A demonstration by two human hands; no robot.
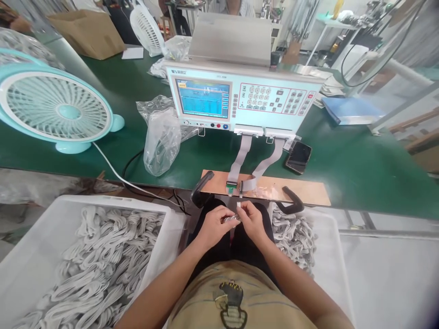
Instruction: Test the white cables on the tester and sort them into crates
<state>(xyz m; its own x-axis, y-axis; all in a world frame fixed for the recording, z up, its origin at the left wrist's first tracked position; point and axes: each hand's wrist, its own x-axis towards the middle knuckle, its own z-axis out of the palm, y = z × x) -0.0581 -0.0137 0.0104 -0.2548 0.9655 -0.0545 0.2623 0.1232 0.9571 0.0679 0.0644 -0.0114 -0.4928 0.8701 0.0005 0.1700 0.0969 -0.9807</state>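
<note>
Above my lap, my left hand is closed around a small bundled grey cable. My right hand pinches the cable's end, and its pale plug sticks up from the fingers toward the bench edge. Just beyond the plug are a small green socket board and a second small connector, apart from it. They sit at the ends of two flat ribbon cables from a cable tester with a lit blue screen. Most of the bundle is hidden by my fingers.
Black clamps hold a copper-coloured board at the bench edge. White bins with grey cable bundles stand left and right. A fan, plastic bag, phone and blue folder lie on the green bench.
</note>
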